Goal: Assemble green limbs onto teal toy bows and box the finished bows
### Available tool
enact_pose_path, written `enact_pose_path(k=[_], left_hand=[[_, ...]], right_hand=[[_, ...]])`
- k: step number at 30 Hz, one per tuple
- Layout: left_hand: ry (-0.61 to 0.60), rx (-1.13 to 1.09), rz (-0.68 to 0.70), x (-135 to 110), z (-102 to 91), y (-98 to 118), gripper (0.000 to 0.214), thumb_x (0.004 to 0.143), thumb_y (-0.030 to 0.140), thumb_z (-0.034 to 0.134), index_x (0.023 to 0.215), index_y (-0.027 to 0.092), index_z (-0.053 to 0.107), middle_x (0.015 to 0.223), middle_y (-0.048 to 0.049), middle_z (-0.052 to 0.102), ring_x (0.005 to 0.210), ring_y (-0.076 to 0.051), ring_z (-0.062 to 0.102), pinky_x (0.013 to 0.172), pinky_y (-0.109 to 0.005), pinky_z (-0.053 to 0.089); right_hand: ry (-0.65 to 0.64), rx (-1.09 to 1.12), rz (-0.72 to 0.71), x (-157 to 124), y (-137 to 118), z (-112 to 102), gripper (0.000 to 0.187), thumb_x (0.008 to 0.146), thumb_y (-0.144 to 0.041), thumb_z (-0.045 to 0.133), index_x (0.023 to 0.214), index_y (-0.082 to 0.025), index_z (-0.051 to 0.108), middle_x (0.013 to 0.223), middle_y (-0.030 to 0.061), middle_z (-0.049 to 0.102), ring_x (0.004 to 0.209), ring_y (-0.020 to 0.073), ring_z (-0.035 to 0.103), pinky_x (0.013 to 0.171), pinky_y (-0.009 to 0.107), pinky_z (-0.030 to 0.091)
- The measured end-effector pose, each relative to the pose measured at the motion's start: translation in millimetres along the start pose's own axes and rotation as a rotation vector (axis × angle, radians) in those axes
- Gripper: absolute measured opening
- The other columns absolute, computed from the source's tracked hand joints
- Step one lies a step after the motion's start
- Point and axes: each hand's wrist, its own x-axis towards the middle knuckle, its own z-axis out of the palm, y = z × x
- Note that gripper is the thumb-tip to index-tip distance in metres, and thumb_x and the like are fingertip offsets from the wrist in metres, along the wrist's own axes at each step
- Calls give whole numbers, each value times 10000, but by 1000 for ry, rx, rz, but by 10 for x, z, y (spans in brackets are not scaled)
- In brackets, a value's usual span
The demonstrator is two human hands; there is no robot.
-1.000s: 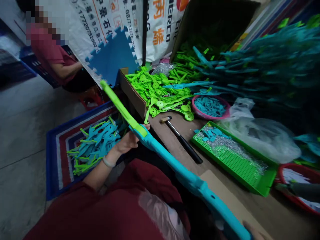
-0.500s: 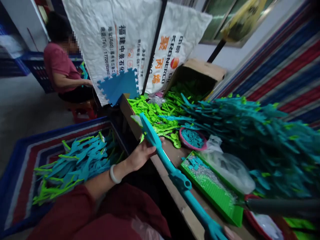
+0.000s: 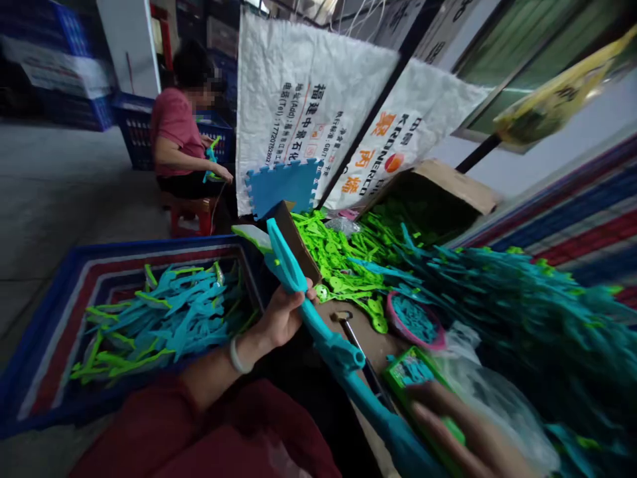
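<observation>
Long turquoise plastic toy part point(image 3: 333, 352) slants over the worktop's near edge, left hand point(image 3: 283, 317) wrapped round it. Right hand point(image 3: 468, 425) blurs above the green tray point(image 3: 399, 399), can't tell its grip. If the left slips, the low end could clip the hammer point(image 3: 371, 375); more room lap-side.

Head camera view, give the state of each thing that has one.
Left hand: closed around the turquoise piece
Right hand: blurred, grip unclear
Turquoise piece: held, slanting
Hammer: lying down, partly hidden
Green tray: partly hidden
Rear cardboard box: open
Pink bowl: holding bits
Blue crate: loaded with parts
</observation>
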Motion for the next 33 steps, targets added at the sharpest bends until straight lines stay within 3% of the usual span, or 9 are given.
enact_pose_path(k=[4, 7, 12, 18, 20, 23, 26, 29, 33], left_hand=[[12, 8, -59, -208, 44, -198, 422, 591, 405, 912, 798, 182, 619, 788, 19, 539, 724, -105, 521, 719, -240, 474], [27, 39, -134, -344, 8, -344, 305, 684, 390, 834, 817, 200, 636, 840, -15, 620, 829, -166, 583, 707, -262, 484], [104, 66, -161, -462, -153, -424, 247, 651, 272, 807, 824, 233, 636, 920, -8, 701, 969, -224, 614, 758, -297, 503], [154, 52, -105, -406, -57, -469, 253, 615, 225, 797, 781, 207, 606, 728, 11, 641, 758, -178, 623, 637, -265, 491], [177, 26, -66, -284, -35, -303, 253, 621, 217, 790, 756, 188, 578, 653, 39, 576, 604, -111, 566, 571, -222, 468], [256, -38, -6, -64, -121, 175, 280, 672, 222, 757, 740, 180, 489, 595, 89, 490, 470, -21, 455, 485, -136, 402], [361, -84, 78, 226, -350, 624, 279, 924, 320, 510, 719, 194, 369, 554, 117, 429, 440, 15, 440, 495, -83, 381], [484, 22, 168, 433, -574, 914, 353, 1031, 325, 232, 749, 177, 383, 581, 104, 431, 453, 18, 458, 490, -107, 374], [581, 239, 304, 468, -852, 1447, 386, 1046, 333, 149, 760, 175, 355, 583, 115, 380, 444, 23, 419, 486, -95, 361]], right_hand=[[-61, -132, -244, 667, -895, 82, 379, 966, -465, 354, 833, -216, 607, 753, 76, 661, 661, 192, 640, 570, 297, 448], [-178, -335, -349, 1040, -1259, 211, 317, 941, -457, 434, 908, -188, 598, 837, 78, 671, 731, 215, 653, 539, 291, 330], [-328, -424, -345, 1194, -1339, 463, 302, 966, -401, 421, 956, -168, 613, 831, 71, 691, 683, 208, 650, 526, 305, 213], [-381, -332, -405, 1254, -1156, 538, 299, 974, -382, 441, 899, -157, 624, 816, 66, 684, 650, 165, 599, 557, 300, 228], [-385, -258, -364, 1232, -967, 395, 328, 999, -388, 407, 857, -170, 607, 791, 52, 662, 648, 149, 582, 574, 289, 263], [-424, -157, -205, 1016, -481, 92, 395, 999, -490, 389, 855, -186, 597, 811, 49, 642, 691, 153, 578, 614, 272, 337], [-647, 81, -27, 600, 49, -102, 487, 970, -600, 363, 912, -194, 625, 861, 39, 653, 758, 163, 603, 678, 273, 433], [-765, 302, 141, 191, 299, -39, 542, 959, -632, 348, 1099, -191, 630, 1041, 60, 676, 926, 192, 646, 803, 306, 506], [-547, 100, 135, -144, 177, 309, 545, 971, -597, 346, 1196, -171, 601, 1179, 136, 642, 1055, 267, 635, 923, 428, 515]])
